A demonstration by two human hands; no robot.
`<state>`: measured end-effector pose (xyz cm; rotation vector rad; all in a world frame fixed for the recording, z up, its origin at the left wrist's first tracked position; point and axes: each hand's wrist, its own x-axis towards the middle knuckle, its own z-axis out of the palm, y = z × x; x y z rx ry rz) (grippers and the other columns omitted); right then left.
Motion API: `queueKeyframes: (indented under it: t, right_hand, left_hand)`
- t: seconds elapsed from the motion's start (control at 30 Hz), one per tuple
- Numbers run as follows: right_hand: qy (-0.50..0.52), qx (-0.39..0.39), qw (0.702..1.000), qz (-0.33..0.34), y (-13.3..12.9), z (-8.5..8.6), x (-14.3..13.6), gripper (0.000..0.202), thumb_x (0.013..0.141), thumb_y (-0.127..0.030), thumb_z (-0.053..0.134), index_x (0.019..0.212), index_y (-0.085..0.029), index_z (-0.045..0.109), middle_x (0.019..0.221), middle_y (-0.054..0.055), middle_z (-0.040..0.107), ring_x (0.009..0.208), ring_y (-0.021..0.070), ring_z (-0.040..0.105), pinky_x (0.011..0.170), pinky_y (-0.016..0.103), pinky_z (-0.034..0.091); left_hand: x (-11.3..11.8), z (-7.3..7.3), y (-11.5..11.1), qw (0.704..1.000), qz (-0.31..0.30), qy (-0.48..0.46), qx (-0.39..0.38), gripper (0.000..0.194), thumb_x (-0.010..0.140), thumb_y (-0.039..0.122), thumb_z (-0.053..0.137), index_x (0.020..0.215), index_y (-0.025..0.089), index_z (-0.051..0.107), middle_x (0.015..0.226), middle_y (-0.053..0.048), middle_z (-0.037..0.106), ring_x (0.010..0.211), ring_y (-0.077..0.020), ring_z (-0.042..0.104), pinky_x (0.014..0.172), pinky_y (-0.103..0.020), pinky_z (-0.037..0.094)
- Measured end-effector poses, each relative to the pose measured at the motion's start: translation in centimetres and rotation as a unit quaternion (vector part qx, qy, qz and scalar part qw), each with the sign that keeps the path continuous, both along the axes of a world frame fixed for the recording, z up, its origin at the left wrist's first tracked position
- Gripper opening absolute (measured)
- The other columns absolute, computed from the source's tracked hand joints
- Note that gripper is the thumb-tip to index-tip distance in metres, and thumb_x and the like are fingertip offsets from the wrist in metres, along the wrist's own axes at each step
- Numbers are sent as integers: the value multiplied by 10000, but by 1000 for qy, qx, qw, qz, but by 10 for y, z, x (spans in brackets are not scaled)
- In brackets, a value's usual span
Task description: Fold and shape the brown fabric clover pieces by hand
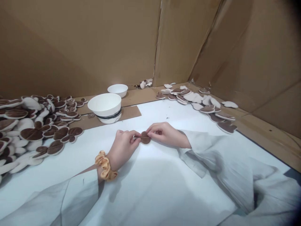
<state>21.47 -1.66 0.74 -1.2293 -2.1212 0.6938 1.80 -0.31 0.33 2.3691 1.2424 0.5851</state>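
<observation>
A small brown plush fabric piece (145,138) with rounded lobes and a pale edge is held just above or on the white tabletop; I cannot tell which. My left hand (125,142) pinches its left side between thumb and fingers, with a yellow scrunchie (105,165) around the wrist. On the opposite side, my right hand (164,134) has its fingertips closed on the upper right edge. The fingers partly hide the piece's outline. Both arms wear loose pale sleeves.
A heap of similar brown-and-white fabric pieces (33,133) lies at left. More pieces (197,99) spread along the back right. Behind my left hand stand a white bowl (104,105) with black bands and a smaller white bowl (118,89). Cardboard walls (82,44) enclose the table's back and right.
</observation>
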Motion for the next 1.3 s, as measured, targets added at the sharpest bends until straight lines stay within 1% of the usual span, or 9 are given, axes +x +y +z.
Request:
queueKeyframes:
  t: [0.1, 0.17, 0.23, 0.4, 0.53, 0.7, 0.9, 1.13, 1.3]
  right_hand:
    - [46, -2, 998, -45, -3, -1, -2, 237, 853, -236, 481, 716, -136, 647, 754, 33, 659, 604, 99, 534, 576, 221, 402]
    - [82, 12, 993, -84, -4, 0, -4, 255, 864, -253, 466, 712, -137, 633, 770, 33, 655, 601, 95, 530, 567, 219, 403]
    - [99, 35, 990, -99, -6, 2, -7, 243, 858, -250, 480, 700, -141, 629, 837, 46, 654, 668, 106, 554, 584, 217, 412]
    - [63, 9, 998, -26, -13, 2, -15, 259, 875, -199, 448, 731, -156, 658, 976, 58, 591, 760, 104, 578, 701, 232, 451]
    - [43, -10, 999, -16, -16, -1, -19, 292, 903, -189, 395, 772, -153, 654, 957, 62, 563, 827, 122, 576, 801, 266, 450]
    - [50, -29, 998, -13, -15, -3, -22, 280, 912, -206, 387, 825, -151, 647, 956, 65, 505, 808, 124, 563, 799, 285, 462]
    - [71, -66, 995, -4, -13, -4, -25, 269, 916, -215, 384, 874, -143, 640, 917, 49, 457, 767, 108, 547, 763, 263, 467]
    - [39, -60, 997, -11, -10, -4, -27, 280, 919, -217, 379, 887, -157, 652, 852, 44, 486, 808, 132, 527, 787, 280, 434]
    - [-9, -60, 998, -23, -12, -2, -28, 300, 925, -216, 351, 871, -172, 643, 812, 38, 504, 814, 140, 521, 787, 287, 408]
  left_hand:
    - [0, 1, 0, 1000, 1, 0, -2, 187, 798, 261, 485, 847, 212, 659, 529, 48, 503, 536, -118, 461, 755, -328, 341]
    - [1, 0, 0, 1000, 1, 2, -1, 188, 800, 261, 483, 851, 213, 657, 531, 48, 507, 541, -120, 466, 764, -334, 338]
    - [1, -1, 1, 1000, -3, 3, 3, 190, 801, 263, 481, 861, 213, 655, 544, 47, 519, 546, -120, 474, 776, -340, 333]
    - [1, -2, 1, 1000, -7, 3, 12, 197, 802, 254, 472, 867, 213, 653, 549, 46, 529, 543, -117, 478, 776, -333, 334]
    - [1, -1, 0, 1000, -10, 3, 11, 211, 812, 264, 451, 865, 212, 648, 550, 46, 526, 543, -116, 475, 788, -338, 334]
    - [1, 1, 0, 1000, -3, 11, -13, 203, 797, 281, 462, 876, 219, 639, 566, 36, 517, 634, -149, 508, 782, -349, 345]
    - [1, 2, 0, 999, 19, 7, -25, 216, 777, 314, 491, 916, 265, 648, 766, -14, 586, 857, -221, 485, 789, -352, 357]
    - [3, 2, -4, 999, 32, -10, -33, 219, 771, 276, 478, 889, 283, 663, 736, 22, 607, 772, -179, 525, 749, -316, 350]
    - [4, 7, -8, 998, 44, 1, -46, 237, 781, 295, 464, 906, 280, 665, 692, 29, 624, 719, -172, 554, 789, -357, 320]
